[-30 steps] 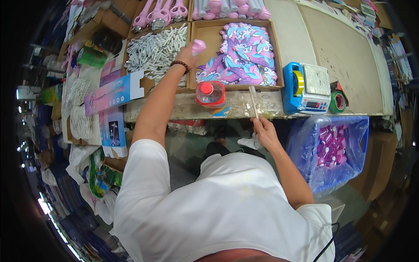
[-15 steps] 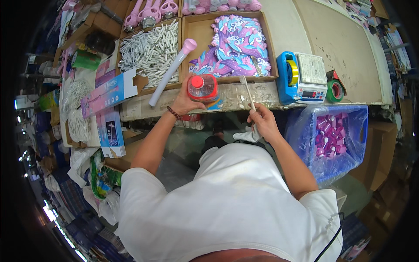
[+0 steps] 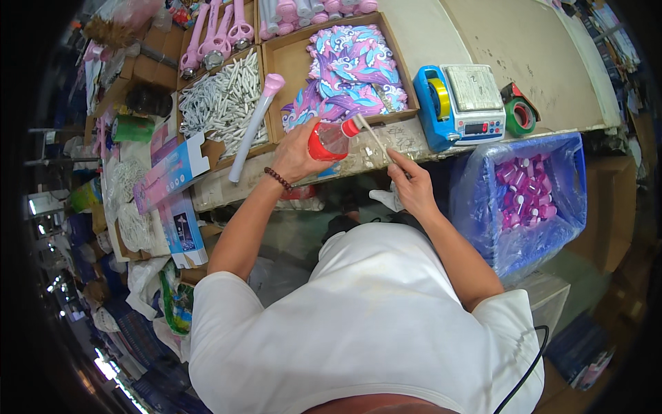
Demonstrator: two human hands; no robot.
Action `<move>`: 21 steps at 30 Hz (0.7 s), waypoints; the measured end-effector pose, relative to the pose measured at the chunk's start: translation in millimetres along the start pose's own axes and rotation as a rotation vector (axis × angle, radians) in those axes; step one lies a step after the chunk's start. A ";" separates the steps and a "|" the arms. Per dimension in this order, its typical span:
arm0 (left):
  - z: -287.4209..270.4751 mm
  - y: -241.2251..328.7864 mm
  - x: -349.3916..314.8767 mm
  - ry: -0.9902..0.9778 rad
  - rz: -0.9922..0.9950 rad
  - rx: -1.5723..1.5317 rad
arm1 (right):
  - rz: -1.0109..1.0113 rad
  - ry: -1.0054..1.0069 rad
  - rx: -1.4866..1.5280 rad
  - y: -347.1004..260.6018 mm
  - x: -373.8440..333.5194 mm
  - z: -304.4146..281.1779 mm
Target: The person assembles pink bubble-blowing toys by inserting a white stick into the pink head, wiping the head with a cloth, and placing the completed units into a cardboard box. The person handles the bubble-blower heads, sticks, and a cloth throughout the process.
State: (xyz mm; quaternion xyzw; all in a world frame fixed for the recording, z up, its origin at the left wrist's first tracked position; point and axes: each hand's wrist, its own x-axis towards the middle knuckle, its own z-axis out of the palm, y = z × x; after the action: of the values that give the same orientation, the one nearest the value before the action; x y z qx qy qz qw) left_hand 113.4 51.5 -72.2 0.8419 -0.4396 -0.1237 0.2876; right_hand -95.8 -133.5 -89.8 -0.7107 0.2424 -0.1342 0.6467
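My left hand (image 3: 295,155) is closed around a clear plastic bottle (image 3: 336,140) with a red cap and red label. The bottle leans to the right above the table's front edge. Between the fingers of my right hand (image 3: 412,182) is a thin pale brush that looks like a toothbrush (image 3: 376,143). Its head is up beside the bottle cap; whether they touch I cannot tell. Left of my left hand, a whitish tube with a pink end (image 3: 255,129) lies across the front rim of a cardboard tray.
Trays hold white stick-like parts (image 3: 238,90), purple-blue flat pieces (image 3: 358,65) and pink handles (image 3: 215,38). A digital scale (image 3: 476,103) with tape rolls stands at right, above a blue lined crate (image 3: 578,200) of pink parts. Printed boxes (image 3: 181,224) lie at left.
The bottle has gone from upright to tilted right, its cap now toward the brush. My right hand has moved slightly, bringing the brush head near the cap. The whole view has shifted a little.
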 end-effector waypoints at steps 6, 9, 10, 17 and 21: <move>-12.8 11.8 -6.3 -0.047 -0.046 0.163 | -0.025 -0.011 -0.043 15.3 -2.2 1.9; -24.8 22.8 -7.5 -0.118 -0.100 0.265 | 0.059 -0.060 0.081 26.7 -5.2 5.8; -28.4 26.2 -8.0 -0.131 -0.110 0.300 | 0.100 -0.081 0.139 30.3 -6.0 7.5; -58.1 58.6 -0.1 -0.373 -0.236 0.612 | 0.226 -0.189 0.362 43.2 -7.6 21.8; -62.2 68.7 7.7 -0.461 -0.234 0.774 | 0.281 -0.218 0.394 45.6 -7.1 25.0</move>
State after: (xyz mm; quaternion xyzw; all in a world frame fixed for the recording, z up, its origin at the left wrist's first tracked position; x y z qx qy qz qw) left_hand 100.5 37.8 18.9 0.8819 -0.4078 -0.1658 -0.1690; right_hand -96.9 -110.6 -137.0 -0.5406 0.2365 -0.0104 0.8073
